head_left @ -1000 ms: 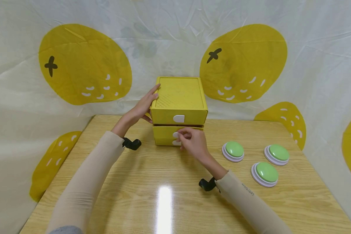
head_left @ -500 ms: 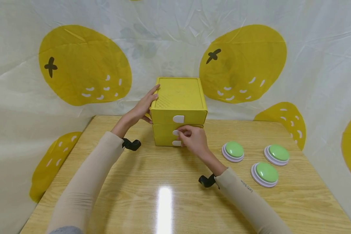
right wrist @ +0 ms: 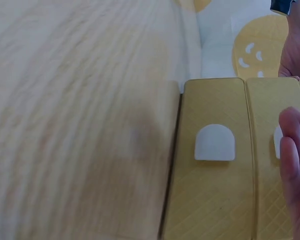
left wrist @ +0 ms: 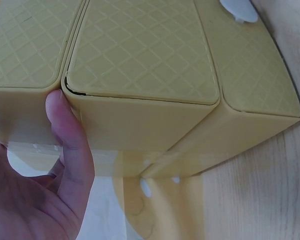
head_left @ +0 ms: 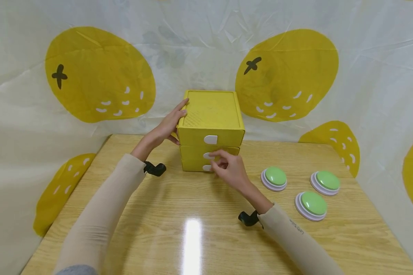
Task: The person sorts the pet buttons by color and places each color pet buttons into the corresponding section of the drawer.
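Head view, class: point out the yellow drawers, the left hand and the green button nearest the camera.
Yellow drawers (head_left: 212, 114): head view, top panel.
Left hand (head_left: 167, 126): head view, back of hand.
Nearest green button (head_left: 314, 203): head view, green dome.

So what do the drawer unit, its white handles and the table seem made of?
Drawer unit: probably moulded plastic, satin, given rounded edges and embossed lattice on its fronts. White handles: likely plastic too, smooth and evenly coloured. Table: wood or wood-look laminate, can't tell which; grain shows, and the bright reflection suggests gloss.
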`<control>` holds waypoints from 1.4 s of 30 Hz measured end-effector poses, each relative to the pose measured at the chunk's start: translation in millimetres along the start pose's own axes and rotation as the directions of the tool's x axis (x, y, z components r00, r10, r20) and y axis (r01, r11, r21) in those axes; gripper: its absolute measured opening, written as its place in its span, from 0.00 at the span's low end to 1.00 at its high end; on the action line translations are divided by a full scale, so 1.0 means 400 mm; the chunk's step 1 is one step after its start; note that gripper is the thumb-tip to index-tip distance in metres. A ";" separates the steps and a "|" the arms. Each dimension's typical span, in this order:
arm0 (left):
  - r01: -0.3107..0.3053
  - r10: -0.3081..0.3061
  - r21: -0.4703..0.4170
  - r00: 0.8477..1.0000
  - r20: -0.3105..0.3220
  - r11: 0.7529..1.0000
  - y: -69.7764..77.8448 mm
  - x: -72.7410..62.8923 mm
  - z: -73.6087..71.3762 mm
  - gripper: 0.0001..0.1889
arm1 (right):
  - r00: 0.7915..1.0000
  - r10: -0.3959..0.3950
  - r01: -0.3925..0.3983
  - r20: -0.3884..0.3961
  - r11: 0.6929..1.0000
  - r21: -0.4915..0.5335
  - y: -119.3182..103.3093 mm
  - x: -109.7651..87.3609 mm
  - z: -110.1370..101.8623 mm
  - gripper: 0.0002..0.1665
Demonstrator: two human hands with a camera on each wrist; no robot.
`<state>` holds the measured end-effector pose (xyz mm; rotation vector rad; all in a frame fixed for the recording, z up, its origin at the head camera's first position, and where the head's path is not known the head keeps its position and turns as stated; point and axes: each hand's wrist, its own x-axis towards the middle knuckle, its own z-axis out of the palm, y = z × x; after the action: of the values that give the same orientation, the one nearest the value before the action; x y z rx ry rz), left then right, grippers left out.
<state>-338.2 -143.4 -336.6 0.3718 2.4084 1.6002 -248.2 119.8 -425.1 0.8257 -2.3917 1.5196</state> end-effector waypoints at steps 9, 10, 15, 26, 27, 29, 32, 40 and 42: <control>0.020 -0.020 -0.006 1.000 0.005 1.000 0.001 -0.002 0.000 0.30 | 0.988 0.122 -0.114 0.096 0.989 -0.091 0.049 -0.027 0.010 0.13; 0.024 -0.024 -0.008 1.000 0.010 1.000 0.002 -0.002 0.000 0.30 | 0.984 0.142 -0.130 0.106 0.986 -0.108 0.054 -0.028 0.012 0.13; 0.044 -0.044 -0.020 0.998 0.036 0.999 0.005 0.000 -0.003 0.31 | 0.969 0.199 -0.175 0.147 0.971 -0.160 0.075 -0.027 0.020 0.16; 0.021 -0.020 -0.020 1.000 0.019 1.000 0.003 -0.011 0.000 0.30 | 0.964 0.220 -0.187 0.147 0.960 -0.208 0.093 -0.018 0.034 0.13; 0.018 -0.018 -0.019 1.000 0.018 1.000 0.002 -0.011 0.001 0.30 | 0.964 0.224 -0.192 0.142 0.958 -0.212 0.095 -0.017 0.036 0.13; 0.011 -0.011 -0.018 1.000 0.015 1.000 -0.001 -0.010 0.001 0.30 | 0.964 0.228 -0.196 0.133 0.956 -0.217 0.098 -0.016 0.039 0.12; 0.002 -0.002 -0.015 1.000 0.006 1.000 -0.003 -0.009 0.001 0.29 | 0.967 0.229 -0.201 0.109 0.955 -0.218 0.102 -0.014 0.042 0.11; -0.005 0.005 -0.007 1.000 0.003 1.000 -0.001 -0.007 0.002 0.29 | 0.969 0.245 -0.232 0.036 0.949 -0.211 0.101 -0.010 0.049 0.08; -0.006 0.006 -0.006 1.000 0.000 1.000 -0.001 -0.007 0.002 0.29 | 0.968 0.251 -0.241 0.024 0.948 -0.209 0.099 -0.008 0.050 0.08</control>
<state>-335.5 -144.0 -337.3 0.3788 2.4040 1.6096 -264.4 116.0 -466.5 0.5442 -2.7166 1.3113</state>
